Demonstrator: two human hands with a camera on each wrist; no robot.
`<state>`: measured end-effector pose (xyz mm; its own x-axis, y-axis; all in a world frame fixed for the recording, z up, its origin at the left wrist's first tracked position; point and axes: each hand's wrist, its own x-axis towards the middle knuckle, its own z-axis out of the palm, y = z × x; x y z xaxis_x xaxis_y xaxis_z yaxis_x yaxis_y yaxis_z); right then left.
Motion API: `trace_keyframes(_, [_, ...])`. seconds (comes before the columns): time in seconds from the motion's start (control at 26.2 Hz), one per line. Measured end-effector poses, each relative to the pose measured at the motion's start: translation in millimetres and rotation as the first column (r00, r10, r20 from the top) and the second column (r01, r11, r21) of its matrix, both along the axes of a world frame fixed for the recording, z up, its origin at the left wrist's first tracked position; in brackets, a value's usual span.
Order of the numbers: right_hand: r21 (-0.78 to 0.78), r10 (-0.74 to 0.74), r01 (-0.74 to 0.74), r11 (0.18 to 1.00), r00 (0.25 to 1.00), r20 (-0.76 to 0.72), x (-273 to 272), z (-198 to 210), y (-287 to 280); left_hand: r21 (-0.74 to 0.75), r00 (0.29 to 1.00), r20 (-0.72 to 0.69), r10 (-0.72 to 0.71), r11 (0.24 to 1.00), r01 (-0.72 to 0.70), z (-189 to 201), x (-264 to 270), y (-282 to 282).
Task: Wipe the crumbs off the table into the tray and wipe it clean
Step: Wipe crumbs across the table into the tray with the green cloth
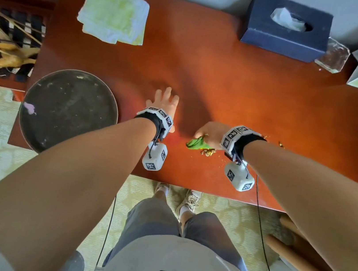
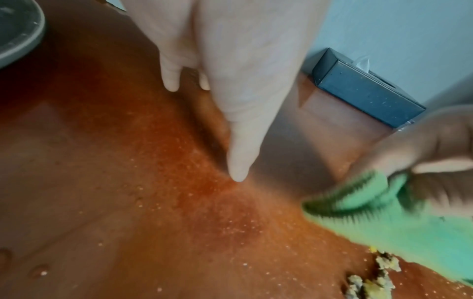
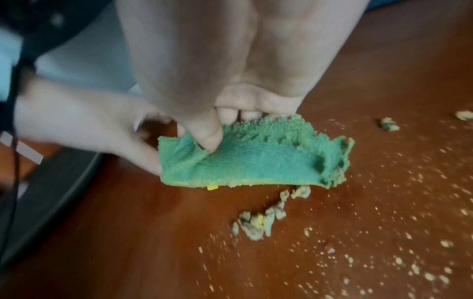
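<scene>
The right hand pinches a folded green terry cloth against the reddish-brown wooden tabletop near its front edge, just beside a clump of pale crumbs. The left hand lies flat with fingers spread, between the cloth and the round dark tray at the front left corner.

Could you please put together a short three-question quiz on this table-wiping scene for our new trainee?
1. True or false: the right hand pinches the green cloth.
2. Where do the biggest crumbs lie? A) inside the round tray B) on the table beside the cloth C) on the tissue box
3. Fill in: the left hand lies flat on the table between the cloth and the ____.

Key: 1 true; 2 B; 3 tray.
</scene>
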<state>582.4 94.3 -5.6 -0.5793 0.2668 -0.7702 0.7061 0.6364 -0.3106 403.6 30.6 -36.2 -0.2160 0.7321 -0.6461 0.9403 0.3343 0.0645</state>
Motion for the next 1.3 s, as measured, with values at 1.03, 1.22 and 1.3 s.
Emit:
trace_keyframes(1.03, [0.179,-0.627,0.634,0.752,0.772,-0.102,102.2,-4.1,107.6,-0.068,0.972,0.1,-0.211,0.974,0.218,-11.2,84.7,74.1])
trace_keyframes(1.22, [0.117,-0.426,0.436,0.892,0.899,-0.099,76.8,-18.4,82.9,-0.065,0.97,0.102,-0.222,0.971,0.23,-11.6,83.1,76.1])
trace_keyframes(1.3, [0.081,-0.303,0.309,0.947,0.949,-0.083,74.1,-25.0,61.3,-0.07,0.969,0.11,-0.22,0.971,0.228,-10.4,83.7,76.9])
